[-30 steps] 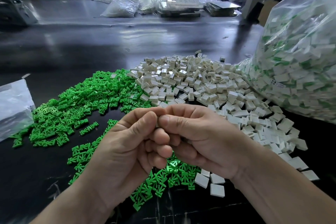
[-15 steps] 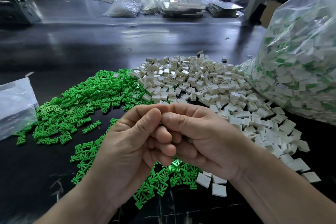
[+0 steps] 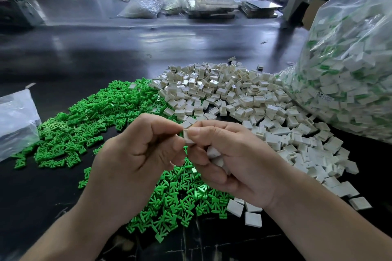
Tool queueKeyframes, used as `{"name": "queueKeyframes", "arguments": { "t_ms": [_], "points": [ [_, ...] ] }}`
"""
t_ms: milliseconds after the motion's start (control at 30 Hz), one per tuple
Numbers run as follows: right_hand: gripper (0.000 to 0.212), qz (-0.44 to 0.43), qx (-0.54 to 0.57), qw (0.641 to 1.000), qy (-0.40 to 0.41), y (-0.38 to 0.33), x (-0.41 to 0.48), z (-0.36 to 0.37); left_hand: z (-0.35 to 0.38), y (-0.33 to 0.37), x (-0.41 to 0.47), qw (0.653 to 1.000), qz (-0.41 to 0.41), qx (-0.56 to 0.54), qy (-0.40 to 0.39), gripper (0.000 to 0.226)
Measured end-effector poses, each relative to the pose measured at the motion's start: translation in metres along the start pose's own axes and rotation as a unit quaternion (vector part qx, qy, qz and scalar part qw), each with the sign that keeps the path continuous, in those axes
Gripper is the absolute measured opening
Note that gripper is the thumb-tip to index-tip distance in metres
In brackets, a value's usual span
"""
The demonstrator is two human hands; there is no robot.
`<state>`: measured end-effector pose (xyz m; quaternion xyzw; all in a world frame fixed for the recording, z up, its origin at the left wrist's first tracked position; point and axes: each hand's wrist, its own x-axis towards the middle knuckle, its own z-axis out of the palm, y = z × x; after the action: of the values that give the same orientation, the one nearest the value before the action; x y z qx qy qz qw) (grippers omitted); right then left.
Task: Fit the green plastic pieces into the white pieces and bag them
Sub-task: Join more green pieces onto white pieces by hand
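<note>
On the dark worktop (image 3: 148, 48) a big clear bag (image 3: 350, 59) of fitted pieces stood at the right, beside heaps of white pieces (image 3: 233, 95) and green pieces (image 3: 95, 116). The left hand (image 3: 135, 154) and right hand (image 3: 233, 159) together pinched one white piece (image 3: 187, 136). It looked light, stiff and slick, best nipped by its edges.

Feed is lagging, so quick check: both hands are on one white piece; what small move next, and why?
Probably push inward with the left hand to finish the fit. It and the right hand both pinch the white piece; no green shows on it, so whether it is fitted is hidden.
</note>
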<state>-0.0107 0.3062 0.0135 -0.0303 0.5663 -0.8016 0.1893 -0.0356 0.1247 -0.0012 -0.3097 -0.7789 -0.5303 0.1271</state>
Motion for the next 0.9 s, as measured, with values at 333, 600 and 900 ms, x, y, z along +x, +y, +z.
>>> {"name": "queueKeyframes", "arguments": {
  "t_ms": [333,600,900],
  "points": [
    [0.013,-0.095,0.248,0.961,-0.075,-0.009,0.005,-0.025,-0.007,-0.005,0.002,0.987,-0.062,0.150,-0.004,0.025],
    [0.006,-0.068,-0.309,0.928,0.195,-0.026,-0.012,-0.042,-0.001,-0.005,0.001,0.917,-0.071,0.347,-0.183,0.069],
    [0.025,0.052,-0.758,0.639,0.122,-0.005,0.004,-0.019,0.006,-0.005,0.001,0.885,-0.087,0.408,-0.208,0.053]
  ]
}}
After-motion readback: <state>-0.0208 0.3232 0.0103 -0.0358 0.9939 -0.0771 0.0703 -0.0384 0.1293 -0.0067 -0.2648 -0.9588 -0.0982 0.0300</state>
